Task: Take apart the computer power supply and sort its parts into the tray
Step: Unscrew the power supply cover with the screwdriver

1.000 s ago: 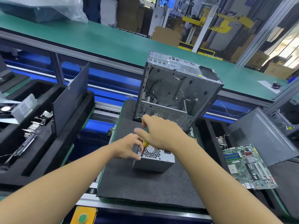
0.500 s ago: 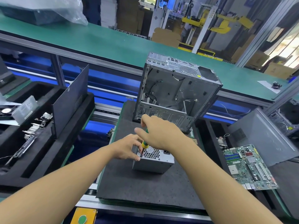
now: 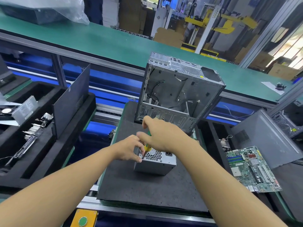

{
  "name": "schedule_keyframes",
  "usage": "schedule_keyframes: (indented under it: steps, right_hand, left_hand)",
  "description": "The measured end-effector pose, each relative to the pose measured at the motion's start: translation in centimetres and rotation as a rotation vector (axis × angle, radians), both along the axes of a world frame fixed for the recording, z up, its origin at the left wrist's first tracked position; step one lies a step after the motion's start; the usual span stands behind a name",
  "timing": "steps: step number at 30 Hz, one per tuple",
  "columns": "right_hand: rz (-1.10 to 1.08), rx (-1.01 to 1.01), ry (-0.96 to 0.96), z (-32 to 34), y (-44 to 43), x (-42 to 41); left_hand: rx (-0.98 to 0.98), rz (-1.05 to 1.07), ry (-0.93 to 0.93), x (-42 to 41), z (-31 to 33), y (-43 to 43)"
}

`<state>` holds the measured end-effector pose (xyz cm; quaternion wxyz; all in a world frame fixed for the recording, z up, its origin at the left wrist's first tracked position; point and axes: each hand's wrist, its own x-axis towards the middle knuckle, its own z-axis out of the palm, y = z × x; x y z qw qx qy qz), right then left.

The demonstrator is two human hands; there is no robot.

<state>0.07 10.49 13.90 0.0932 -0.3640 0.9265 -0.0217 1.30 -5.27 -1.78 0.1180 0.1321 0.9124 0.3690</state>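
Unscrewing the power supply on the foam mat

The stripped case [image 3: 178,94] stands at the mat's [image 3: 147,185] far edge; the power supply [image 3: 157,163] lies nearer, long axis left-right, grille up. The right hand [image 3: 164,135] clenches a screwdriver [image 3: 146,147], tip angled down-left into its near-left corner; the left hand [image 3: 129,149] grasps that corner, steadying it.

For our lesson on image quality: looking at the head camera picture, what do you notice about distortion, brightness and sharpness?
Head view: wide-angle bending curves the green conveyor belt and stretches the forearms at the bottom edge; daylight at the upper right washes out the windows; the right hand is slightly motion-soft around the screwdriver, while the power supply and motherboard are evenly lit and fairly crisp.
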Motion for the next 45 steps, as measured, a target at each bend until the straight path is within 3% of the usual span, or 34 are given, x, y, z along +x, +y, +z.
schedule_keyframes:
  steps: [11,17,24,30,45]
  right_hand:
    - [0.084,-0.002,-0.184,0.6,0.5,-0.1]
    - [-0.029,0.071,0.029,0.2,0.4,-0.1]
    - [0.068,0.047,-0.082,0.9,0.3,0.0]
    - [0.027,0.097,0.062,0.4,0.2,0.2]
    - [0.079,0.067,0.105,0.3,0.9,0.0]
  left_hand:
    - [-0.021,-0.019,0.019,0.2,0.1,0.1]
    - [-0.003,-0.013,-0.013,0.3,0.5,0.1]
    - [-0.005,-0.01,0.017,0.5,0.6,0.1]
    - [0.012,-0.007,0.005,0.6,0.9,0.2]
    - [-0.053,-0.011,0.117,0.9,1.4,0.7]
